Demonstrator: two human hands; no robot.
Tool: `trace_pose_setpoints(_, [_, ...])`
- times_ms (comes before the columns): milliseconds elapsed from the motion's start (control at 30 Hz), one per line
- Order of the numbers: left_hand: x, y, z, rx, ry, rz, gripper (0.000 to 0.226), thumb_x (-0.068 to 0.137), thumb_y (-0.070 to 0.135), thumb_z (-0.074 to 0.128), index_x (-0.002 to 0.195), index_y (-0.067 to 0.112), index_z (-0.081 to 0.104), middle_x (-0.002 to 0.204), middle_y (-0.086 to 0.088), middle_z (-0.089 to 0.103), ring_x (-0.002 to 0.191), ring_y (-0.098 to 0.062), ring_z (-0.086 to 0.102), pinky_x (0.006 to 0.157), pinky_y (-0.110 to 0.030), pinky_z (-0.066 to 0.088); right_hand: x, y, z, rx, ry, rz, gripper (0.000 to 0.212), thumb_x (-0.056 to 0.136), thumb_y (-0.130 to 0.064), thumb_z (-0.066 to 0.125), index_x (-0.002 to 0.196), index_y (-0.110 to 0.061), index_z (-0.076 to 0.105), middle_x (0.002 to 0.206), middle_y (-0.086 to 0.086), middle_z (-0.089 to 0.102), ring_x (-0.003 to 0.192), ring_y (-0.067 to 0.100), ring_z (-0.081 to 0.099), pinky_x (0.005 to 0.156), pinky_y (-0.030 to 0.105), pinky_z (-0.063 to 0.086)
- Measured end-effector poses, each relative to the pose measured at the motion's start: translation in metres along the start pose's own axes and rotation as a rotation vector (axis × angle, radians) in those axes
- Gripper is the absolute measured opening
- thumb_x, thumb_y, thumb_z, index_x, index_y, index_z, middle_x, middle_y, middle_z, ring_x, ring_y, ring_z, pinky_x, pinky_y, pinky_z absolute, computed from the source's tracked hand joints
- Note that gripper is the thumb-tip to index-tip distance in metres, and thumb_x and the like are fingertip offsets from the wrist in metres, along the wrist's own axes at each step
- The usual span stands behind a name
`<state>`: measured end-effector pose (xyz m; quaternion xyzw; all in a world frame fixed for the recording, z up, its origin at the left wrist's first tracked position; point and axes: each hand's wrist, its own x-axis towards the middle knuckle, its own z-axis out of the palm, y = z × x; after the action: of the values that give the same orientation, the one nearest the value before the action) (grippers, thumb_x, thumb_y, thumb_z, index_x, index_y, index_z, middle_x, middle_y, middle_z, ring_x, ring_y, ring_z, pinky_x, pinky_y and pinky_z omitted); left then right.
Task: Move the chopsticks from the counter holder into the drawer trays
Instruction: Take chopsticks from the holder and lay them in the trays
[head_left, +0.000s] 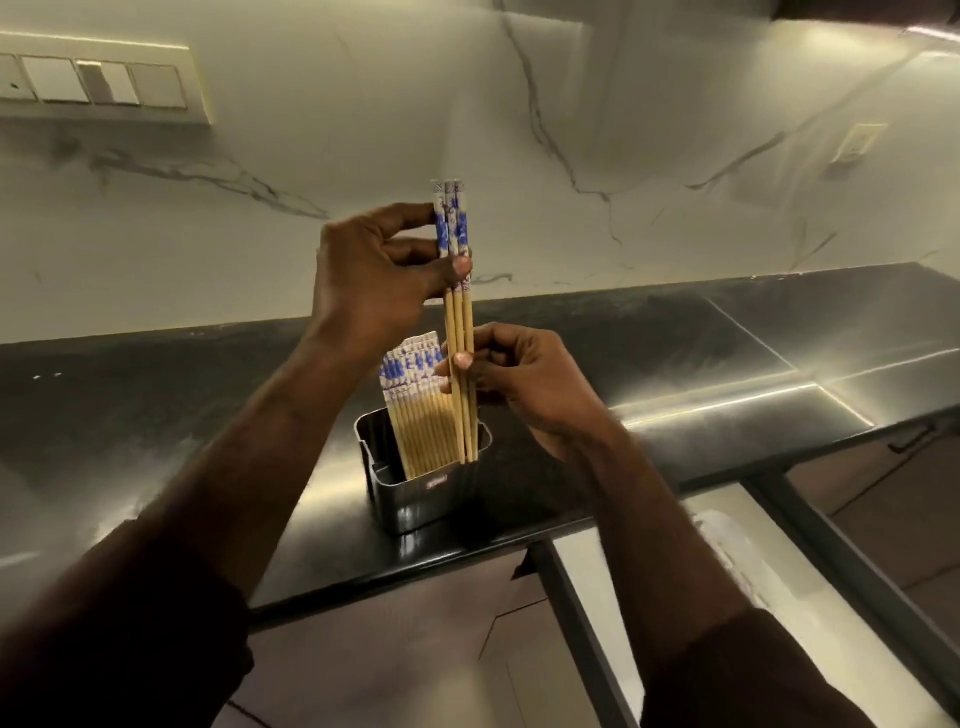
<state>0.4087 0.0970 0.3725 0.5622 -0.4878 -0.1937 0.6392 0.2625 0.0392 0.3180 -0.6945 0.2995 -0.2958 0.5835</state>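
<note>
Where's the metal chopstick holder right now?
The holder stands near the front edge of the dark counter, centre of view, just below both hands.

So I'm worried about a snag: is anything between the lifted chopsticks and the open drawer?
Nothing visible blocks them. The lifted chopsticks, pinched by the left hand and right hand, have their tips still at the holder rim; the drawer lies open, lower right.

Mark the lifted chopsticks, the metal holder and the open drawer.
lifted chopsticks (459, 332): head view, bare wooden shafts between the hands.
metal holder (415, 506): head view, front wall.
open drawer (587, 623): head view, dark left rail.
</note>
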Motion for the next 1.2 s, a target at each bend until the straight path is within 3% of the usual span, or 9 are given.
trace_pose_setpoints(167, [-0.023,0.022,0.052,-0.143,-0.074,-0.069,0.045,0.074,0.003,0.079,0.113,0.019,0.064,0.084,-0.003,0.076,0.078,-0.016,0.075,0.071,-0.028,0.060,-0.046,-0.001,-0.057,0.058,-0.028,0.030,0.024,0.089,-0.004,0.063,0.112,0.002,0.065,0.101,0.018,0.073,0.096,0.031,0.070,0.089,0.046,0.056])
trace_pose_setpoints(333, [-0.055,0.017,0.133,-0.185,-0.155,-0.162,0.044,0.074,0.001,0.078,0.114,0.013,0.065,0.087,-0.007,0.076,0.079,-0.016,0.075,0.071,-0.028,0.060,-0.104,0.024,-0.128,0.032,-0.019,0.127,0.023,0.088,0.002,0.060,0.110,0.001,0.065,0.098,0.015,0.073,0.091,0.026,0.071,0.079,0.031,0.058])
trace_pose_setpoints(733, [-0.147,-0.071,0.346,-0.137,-0.206,-0.441,0.041,0.080,0.002,0.073,0.119,0.008,0.063,0.093,-0.005,0.074,0.082,-0.015,0.074,0.072,-0.026,0.060,-0.205,0.162,-0.284,-0.077,0.136,0.497,0.014,0.084,-0.006,0.071,0.097,-0.005,0.074,0.092,0.015,0.075,0.089,0.028,0.073,0.085,0.041,0.059])
trace_pose_setpoints(933, [-0.187,-0.138,0.398,0.021,-0.228,-0.524,0.031,0.085,0.008,0.069,0.115,0.005,0.063,0.095,-0.009,0.073,0.084,-0.019,0.073,0.078,-0.036,0.061,-0.213,0.252,-0.300,-0.253,0.213,0.639,0.002,0.079,-0.018,0.078,0.081,-0.018,0.078,0.086,0.010,0.075,0.086,0.033,0.070,0.080,0.049,0.058])
trace_pose_setpoints(1067, [-0.204,-0.179,0.416,0.114,-0.235,-0.590,0.030,0.085,0.010,0.071,0.115,0.005,0.066,0.097,-0.009,0.074,0.082,-0.018,0.073,0.079,-0.038,0.061,-0.217,0.296,-0.293,-0.295,0.259,0.705,0.013,0.079,-0.016,0.076,0.091,-0.013,0.078,0.088,0.012,0.075,0.070,0.018,0.061,0.068,0.037,0.054])
trace_pose_setpoints(1200, [-0.211,-0.214,0.425,0.189,-0.241,-0.643,0.034,0.084,0.009,0.072,0.118,0.007,0.065,0.099,-0.007,0.074,0.084,-0.017,0.072,0.081,-0.040,0.060,-0.211,0.331,-0.286,-0.321,0.255,0.750,0.014,0.080,-0.014,0.071,0.092,-0.015,0.079,0.087,0.008,0.075,0.065,0.015,0.057,0.058,0.028,0.046])
